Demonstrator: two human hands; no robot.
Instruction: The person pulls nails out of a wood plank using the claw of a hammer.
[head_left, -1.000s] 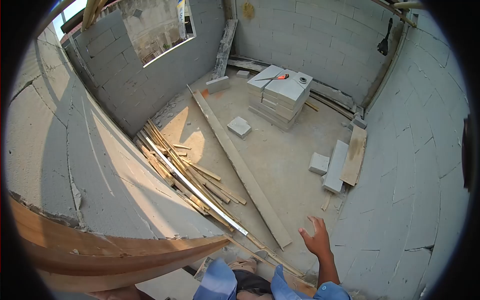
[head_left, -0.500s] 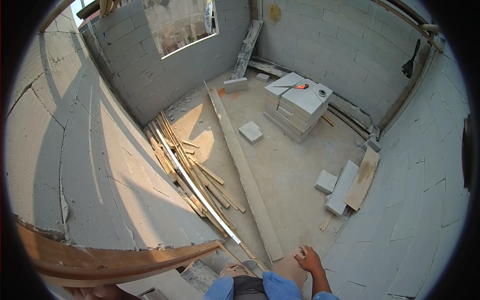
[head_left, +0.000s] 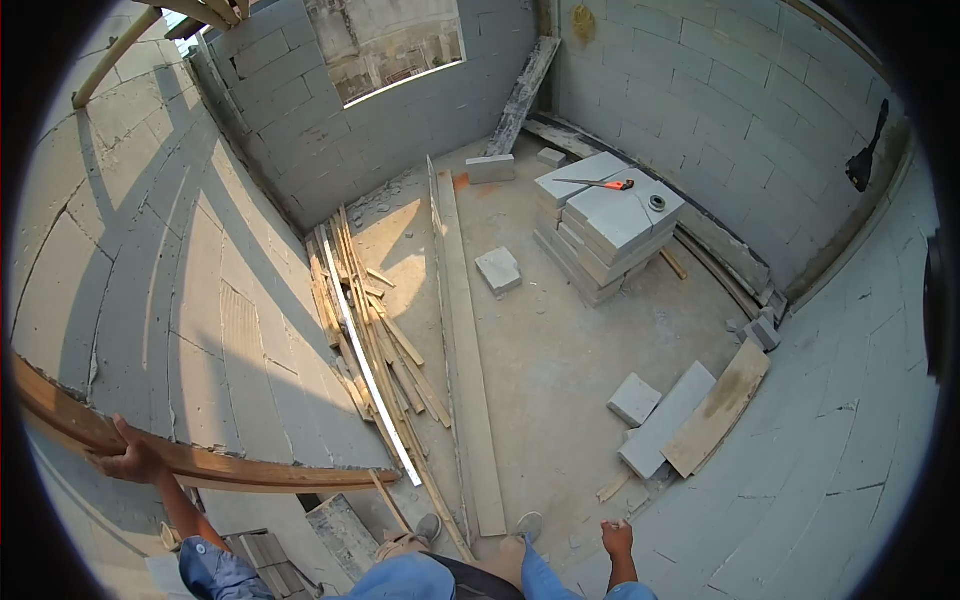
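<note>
My left hand [head_left: 135,460] is at the lower left, its fingers wrapped over the brown wooden beam [head_left: 250,473] that runs along the wall edge. Low on the right, my right hand [head_left: 617,538] hangs beside my leg with its fingers curled in; no object shows in it. A long flat board [head_left: 470,370] lies on the floor ahead of my feet. Left of it is a heap of timber strips [head_left: 400,365] with a bright metal bar [head_left: 367,375] on top.
Stacked grey blocks [head_left: 610,220] hold a red-handled saw [head_left: 615,185] and a roll of tape [head_left: 657,203]. One block [head_left: 498,270] lies on the floor; others [head_left: 668,418] lie at right beside a stained plank [head_left: 718,408]. Block walls [head_left: 700,90] surround the floor.
My left hand has come into fuller view, on the beam. My right hand is lower, with its fingers drawn in more. The view has shifted, and both shoes now show.
</note>
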